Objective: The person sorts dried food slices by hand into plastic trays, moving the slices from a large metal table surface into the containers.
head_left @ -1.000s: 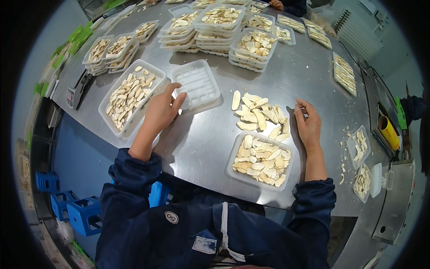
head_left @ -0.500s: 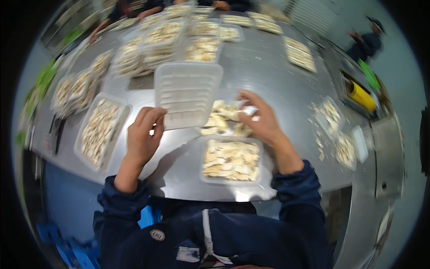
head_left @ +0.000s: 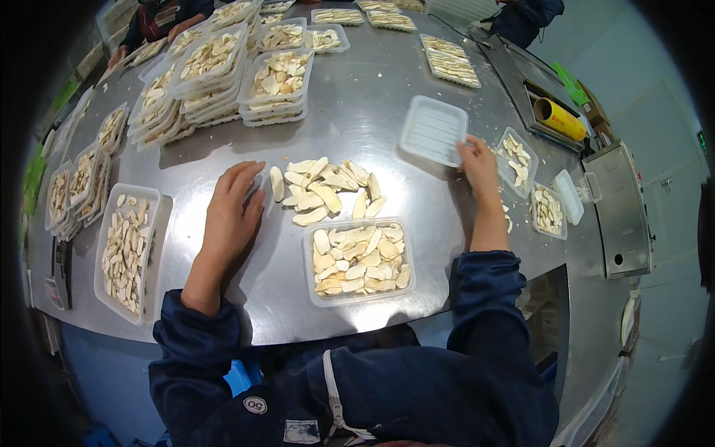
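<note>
My right hand [head_left: 479, 165] grips the near right corner of an empty translucent plastic tray [head_left: 433, 131], over the table right of the middle. My left hand [head_left: 234, 207] is beside a loose pile of pale, mushroom-like slices [head_left: 325, 186], its fingers curved and thumb apart, with nothing plainly held. Just nearer than the pile, a clear tray filled with the same slices [head_left: 361, 259] sits in front of my body. Left of my left hand, a larger tray of smaller pieces [head_left: 126, 257] lies near the table edge.
Stacked filled trays [head_left: 216, 67] stand at the back left, with shorter stacks [head_left: 78, 182] at far left. On the right are small trays of scraps [head_left: 549, 211], a metal machine [head_left: 618, 212] and a yellow roll [head_left: 560, 119]. Other people stand across the table.
The empty tray has passed from my left hand to my right and moved right. My left hand has come down beside the loose slices. The view has shifted.
</note>
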`<state>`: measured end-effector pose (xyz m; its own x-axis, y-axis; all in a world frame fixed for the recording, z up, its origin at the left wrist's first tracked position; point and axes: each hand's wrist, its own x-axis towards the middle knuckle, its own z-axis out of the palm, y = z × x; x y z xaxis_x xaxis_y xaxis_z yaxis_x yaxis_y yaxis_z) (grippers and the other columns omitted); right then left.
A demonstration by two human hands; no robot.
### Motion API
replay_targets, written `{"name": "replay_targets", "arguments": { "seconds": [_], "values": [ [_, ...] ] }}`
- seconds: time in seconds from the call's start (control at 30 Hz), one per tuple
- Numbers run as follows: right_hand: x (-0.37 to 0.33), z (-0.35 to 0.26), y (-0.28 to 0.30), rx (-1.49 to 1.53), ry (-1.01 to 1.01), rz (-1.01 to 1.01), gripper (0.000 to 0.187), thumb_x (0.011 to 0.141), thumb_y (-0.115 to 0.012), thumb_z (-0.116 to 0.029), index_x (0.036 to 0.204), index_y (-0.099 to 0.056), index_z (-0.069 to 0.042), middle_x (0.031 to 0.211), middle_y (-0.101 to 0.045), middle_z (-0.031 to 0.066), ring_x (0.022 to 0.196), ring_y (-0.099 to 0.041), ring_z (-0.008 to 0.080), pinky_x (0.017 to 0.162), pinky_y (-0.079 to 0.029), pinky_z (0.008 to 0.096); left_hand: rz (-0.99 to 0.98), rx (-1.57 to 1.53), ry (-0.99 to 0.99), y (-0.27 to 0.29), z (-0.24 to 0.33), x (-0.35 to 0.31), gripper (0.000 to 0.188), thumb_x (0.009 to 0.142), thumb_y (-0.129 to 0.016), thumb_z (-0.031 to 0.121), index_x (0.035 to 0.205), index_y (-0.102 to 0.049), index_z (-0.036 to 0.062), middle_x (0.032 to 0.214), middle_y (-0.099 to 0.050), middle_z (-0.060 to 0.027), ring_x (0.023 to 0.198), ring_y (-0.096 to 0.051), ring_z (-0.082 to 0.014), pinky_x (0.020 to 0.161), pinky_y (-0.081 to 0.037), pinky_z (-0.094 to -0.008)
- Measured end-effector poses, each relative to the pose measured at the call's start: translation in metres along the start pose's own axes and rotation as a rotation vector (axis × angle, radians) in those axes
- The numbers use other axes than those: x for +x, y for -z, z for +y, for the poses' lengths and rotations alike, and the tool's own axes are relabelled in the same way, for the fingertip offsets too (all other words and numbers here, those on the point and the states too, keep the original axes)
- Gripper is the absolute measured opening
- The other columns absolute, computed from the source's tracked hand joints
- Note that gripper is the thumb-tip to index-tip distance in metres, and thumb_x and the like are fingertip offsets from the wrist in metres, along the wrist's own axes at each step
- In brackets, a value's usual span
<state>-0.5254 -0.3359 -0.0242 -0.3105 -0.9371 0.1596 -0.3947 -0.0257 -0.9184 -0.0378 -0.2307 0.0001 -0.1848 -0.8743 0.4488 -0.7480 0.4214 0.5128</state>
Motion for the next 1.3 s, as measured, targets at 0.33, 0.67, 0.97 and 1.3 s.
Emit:
{"name": "replay_targets", "arguments": {
  "seconds": [0.33,0.67,0.97,1.3],
  "values": [
    [-0.06,-0.074,-0.043,-0.334,0.343,-0.142,0.035,0.101,-0.074,-0.026,0.128,-0.075,-0.004,0.116,-0.076,0.0136,0.094,-0.072,0.0193,0.08,-0.056,0.0323,-0.137,-0.211,-0.002,-0.011,-0.02,0.015,0.058,0.099,-0.07,0.011,0.154,-0.052,0.0044,0.152,-0.057,-0.0191,0.138,-0.058,-0.0357,0.117,-0.046,-0.0396],
    [-0.118,-0.117,-0.036,-0.362,-0.099,-0.626,0.028,0.105,-0.072,-0.025,0.115,-0.075,0.001,0.083,-0.071,0.002,0.071,-0.066,0.0079,0.068,-0.052,0.0256,-0.04,-0.259,0.067,-0.008,-0.012,0.007,0.046,0.099,-0.069,0.005,0.145,-0.062,0.0054,0.143,-0.06,-0.0159,0.128,-0.064,-0.0299,0.109,-0.053,-0.0378],
    [-0.17,-0.121,-0.05,-0.197,-0.185,-0.666,0.039,0.103,-0.073,-0.018,0.136,-0.064,0.001,0.09,-0.072,0.0085,0.074,-0.073,0.0112,0.066,-0.058,0.0253,0.068,-0.293,0.019,-0.009,-0.02,0.006,0.04,0.1,-0.07,0.005,0.139,-0.066,0.0095,0.131,-0.063,-0.0125,0.106,-0.067,-0.0262,0.086,-0.057,-0.0338],
    [-0.134,-0.125,-0.096,-0.74,0.438,-0.318,0.042,0.098,-0.077,-0.033,0.129,-0.069,-0.005,0.103,-0.073,0.0126,0.084,-0.072,0.0259,0.073,-0.056,0.0365,-0.014,-0.369,0.143,0.021,-0.031,-0.01,0.025,0.103,-0.068,0.008,0.128,-0.07,0.0067,0.093,-0.069,-0.0081,0.078,-0.062,-0.0153,0.069,-0.051,-0.0302]
  ]
}}
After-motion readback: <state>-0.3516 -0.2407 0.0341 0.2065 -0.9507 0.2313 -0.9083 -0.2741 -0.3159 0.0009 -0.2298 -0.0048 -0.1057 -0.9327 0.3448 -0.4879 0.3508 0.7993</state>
